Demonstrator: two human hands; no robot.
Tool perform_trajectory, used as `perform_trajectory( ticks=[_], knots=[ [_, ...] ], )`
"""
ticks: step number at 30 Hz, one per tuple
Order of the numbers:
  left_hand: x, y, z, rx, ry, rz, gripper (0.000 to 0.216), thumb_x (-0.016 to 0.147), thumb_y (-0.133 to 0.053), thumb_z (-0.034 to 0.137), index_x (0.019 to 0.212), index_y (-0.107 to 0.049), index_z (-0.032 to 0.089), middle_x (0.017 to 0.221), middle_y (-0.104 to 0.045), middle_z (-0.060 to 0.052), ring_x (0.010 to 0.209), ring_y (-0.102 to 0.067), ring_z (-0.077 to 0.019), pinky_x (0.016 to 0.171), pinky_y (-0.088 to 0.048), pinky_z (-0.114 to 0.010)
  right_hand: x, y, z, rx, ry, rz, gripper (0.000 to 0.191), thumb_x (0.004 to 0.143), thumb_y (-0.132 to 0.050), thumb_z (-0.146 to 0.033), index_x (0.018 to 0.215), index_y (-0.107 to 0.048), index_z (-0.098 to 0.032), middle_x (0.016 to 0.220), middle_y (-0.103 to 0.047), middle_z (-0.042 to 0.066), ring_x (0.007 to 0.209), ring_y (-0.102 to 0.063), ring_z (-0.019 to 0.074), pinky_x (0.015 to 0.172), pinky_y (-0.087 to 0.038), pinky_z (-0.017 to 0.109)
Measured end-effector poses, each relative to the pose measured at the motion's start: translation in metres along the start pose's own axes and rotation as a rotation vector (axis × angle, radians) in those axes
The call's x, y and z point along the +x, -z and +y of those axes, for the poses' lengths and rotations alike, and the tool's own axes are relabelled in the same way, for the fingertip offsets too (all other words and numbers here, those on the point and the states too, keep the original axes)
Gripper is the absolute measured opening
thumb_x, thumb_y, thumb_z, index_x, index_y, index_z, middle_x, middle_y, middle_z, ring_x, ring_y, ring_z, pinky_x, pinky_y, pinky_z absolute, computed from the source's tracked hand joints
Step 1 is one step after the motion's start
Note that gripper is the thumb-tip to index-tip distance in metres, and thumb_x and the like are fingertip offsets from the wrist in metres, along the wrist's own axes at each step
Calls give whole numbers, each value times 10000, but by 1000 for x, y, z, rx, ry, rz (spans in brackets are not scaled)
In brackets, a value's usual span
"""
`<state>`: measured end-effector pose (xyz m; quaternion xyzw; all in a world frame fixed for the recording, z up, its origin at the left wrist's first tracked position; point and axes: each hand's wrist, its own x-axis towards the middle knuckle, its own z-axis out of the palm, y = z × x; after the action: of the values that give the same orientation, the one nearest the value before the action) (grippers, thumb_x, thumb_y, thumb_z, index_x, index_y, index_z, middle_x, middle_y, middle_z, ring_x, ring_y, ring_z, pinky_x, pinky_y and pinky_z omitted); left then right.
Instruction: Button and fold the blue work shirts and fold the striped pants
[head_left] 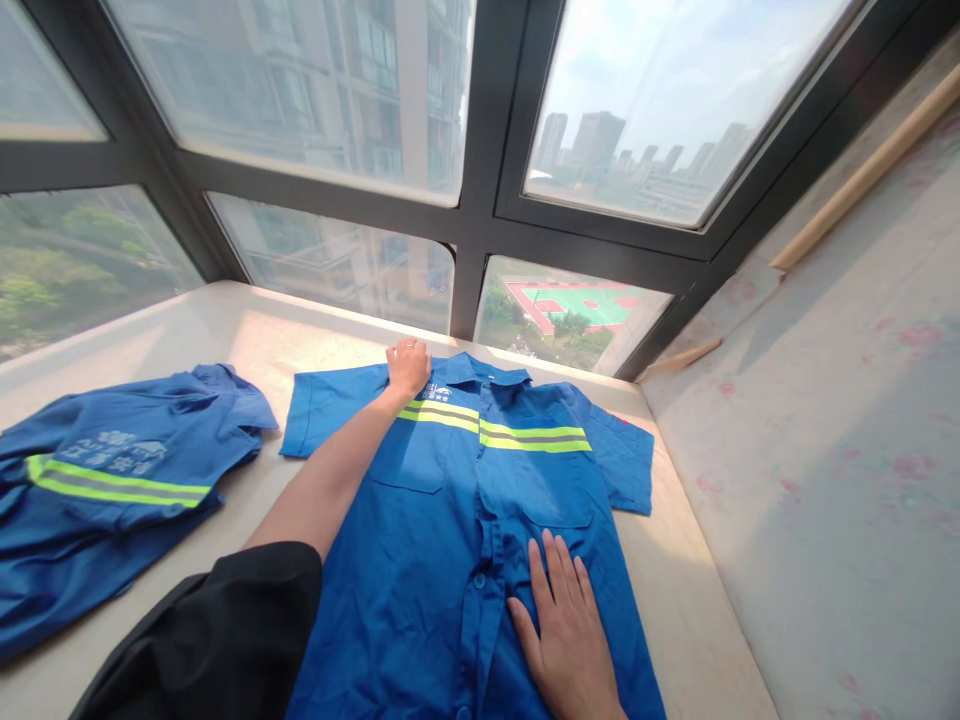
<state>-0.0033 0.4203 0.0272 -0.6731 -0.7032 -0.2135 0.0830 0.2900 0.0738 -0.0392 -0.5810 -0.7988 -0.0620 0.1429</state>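
A blue short-sleeved work shirt (442,540) lies spread front side up, its collar toward the window. Yellow-green and grey reflective bands cross its chest, and white print shows above one pocket. At the shoulder seam on the left, my left hand (409,366) has its fingers curled closed on the cloth; the fingertips are hidden. My right hand (566,625) rests flat on the lower front, below the right pocket, with its fingers stretched out. Several buttons run down the placket between the two hands.
A second blue shirt (120,470) with a reflective band and print lies folded over on the left of the pale ledge (705,590). Dark window frames (480,215) stand behind it. A flower-patterned wall (847,430) bounds the right side.
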Motion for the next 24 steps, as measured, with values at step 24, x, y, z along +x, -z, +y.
perform_trajectory(
  ticks=[24],
  knots=[
    [-254,79,88,-658,-43,-376,281,955,-478,258,1191,-586,149,901,-697,-66,870,-650,-208,811,-489,-323,18,15,10,212,-117,-251,693,973,-407,-586,1494,-438,-130,1600,-303,177,1497,-241,328,1199,-220,560]
  ],
)
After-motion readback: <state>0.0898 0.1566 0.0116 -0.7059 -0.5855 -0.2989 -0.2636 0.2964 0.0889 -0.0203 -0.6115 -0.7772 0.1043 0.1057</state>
